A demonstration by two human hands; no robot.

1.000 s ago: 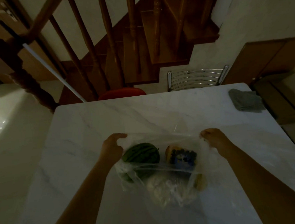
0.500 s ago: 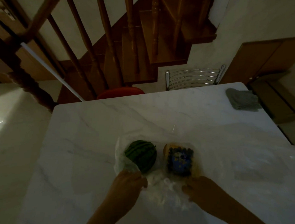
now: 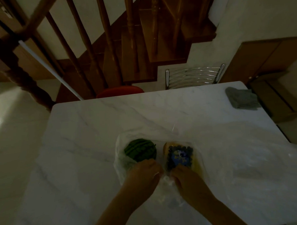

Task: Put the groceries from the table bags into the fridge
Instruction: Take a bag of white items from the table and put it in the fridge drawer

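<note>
A thin clear plastic bag (image 3: 120, 157) lies open on the white marble table (image 3: 97, 124). Inside it sit a small striped green watermelon (image 3: 140, 150) and, to its right, a clear box of blueberries with a blue label (image 3: 180, 156). My left hand (image 3: 143, 174) and my right hand (image 3: 188, 180) are close together at the near side of the bag, both down in the crumpled plastic. They cover whatever lies under them. Whether either hand grips an item or only the film does not show.
A folded grey cloth (image 3: 241, 99) lies at the table's far right corner. Another clear bag (image 3: 272, 158) spreads over the right side. Behind the table stand a red seat (image 3: 120, 91) and a chrome chair back (image 3: 194, 76), then a wooden staircase.
One second ago my hands held the bag's rim up and wide apart. They let it drop, came toward me and closed in on each other at the bag's near side.
</note>
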